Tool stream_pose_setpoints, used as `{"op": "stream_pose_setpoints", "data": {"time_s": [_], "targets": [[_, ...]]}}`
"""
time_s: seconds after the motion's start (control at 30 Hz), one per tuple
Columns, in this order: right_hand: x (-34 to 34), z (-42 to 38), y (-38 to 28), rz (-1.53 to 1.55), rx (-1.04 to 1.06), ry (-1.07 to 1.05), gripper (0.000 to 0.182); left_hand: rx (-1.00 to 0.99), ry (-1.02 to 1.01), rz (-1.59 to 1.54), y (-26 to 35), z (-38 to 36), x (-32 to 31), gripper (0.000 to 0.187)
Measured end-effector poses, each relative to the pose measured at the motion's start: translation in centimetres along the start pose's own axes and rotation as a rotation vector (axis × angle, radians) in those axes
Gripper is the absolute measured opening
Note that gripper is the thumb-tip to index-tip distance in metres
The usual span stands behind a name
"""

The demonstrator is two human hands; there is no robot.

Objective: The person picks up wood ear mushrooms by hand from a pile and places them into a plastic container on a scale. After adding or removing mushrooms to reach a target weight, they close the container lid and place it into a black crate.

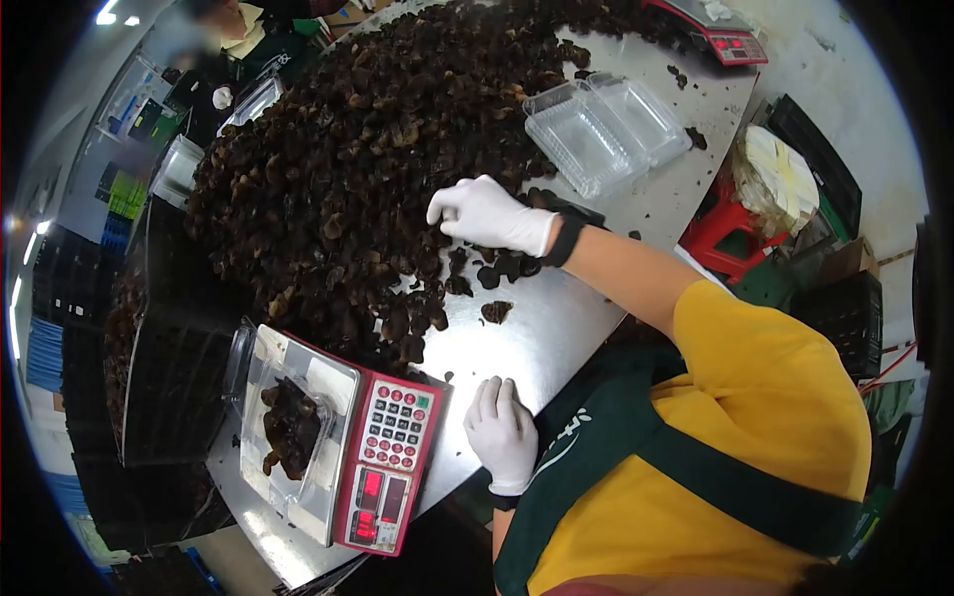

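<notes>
My right hand (pixel 492 216), in a white glove, is above the near side of a big heap of dark brown wood ear mushrooms (pixel 348 149). Its fingers are curled in, and I cannot make out whether a piece is between them. Flat on the metal table (pixel 566 333), near its front edge, lies my left hand (pixel 500 434), also gloved, its fingers stretched out and holding nothing. To its left, a red and white digital scale (pixel 343 397) bears a clear plastic box (pixel 323 422) with some mushrooms (pixel 291 427) in it.
An open, clear clamshell box (pixel 606 129) lies right of the heap. Another red scale (pixel 730 45) stands at the far right corner. Black crates (pixel 174 338) are stacked at the left. Beyond the table's right edge stands a red stool (pixel 725 233). A person's gloved hand (pixel 222 97) shows at the far left.
</notes>
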State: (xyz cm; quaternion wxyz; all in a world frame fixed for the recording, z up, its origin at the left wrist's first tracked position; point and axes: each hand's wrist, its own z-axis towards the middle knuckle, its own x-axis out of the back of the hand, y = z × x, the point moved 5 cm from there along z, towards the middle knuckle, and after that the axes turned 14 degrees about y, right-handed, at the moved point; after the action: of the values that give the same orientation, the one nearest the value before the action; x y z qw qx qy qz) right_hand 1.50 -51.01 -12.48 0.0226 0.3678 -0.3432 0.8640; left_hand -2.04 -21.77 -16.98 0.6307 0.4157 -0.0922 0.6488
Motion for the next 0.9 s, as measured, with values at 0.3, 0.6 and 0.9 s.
{"op": "stream_pose_setpoints", "data": {"time_s": [0.3, 0.6, 0.9], "targets": [[6.5, -0.7, 2.7, 0.881, -0.598, -0.201, 0.021, 0.025, -0.082, 0.015, -0.5, -0.1, -0.2, 0.033], [0.4, -2.1, 1.9, -0.479, -0.202, -0.456, 0.043, -0.018, -0.081, 0.104, -1.1, -1.0, -0.5, 0.035], [5.4, -3.0, 0.2, 0.491, -0.587, -0.339, 0.034, 0.007, -0.09, 0.095, -0.5, -0.7, -0.3, 0.036]]}}
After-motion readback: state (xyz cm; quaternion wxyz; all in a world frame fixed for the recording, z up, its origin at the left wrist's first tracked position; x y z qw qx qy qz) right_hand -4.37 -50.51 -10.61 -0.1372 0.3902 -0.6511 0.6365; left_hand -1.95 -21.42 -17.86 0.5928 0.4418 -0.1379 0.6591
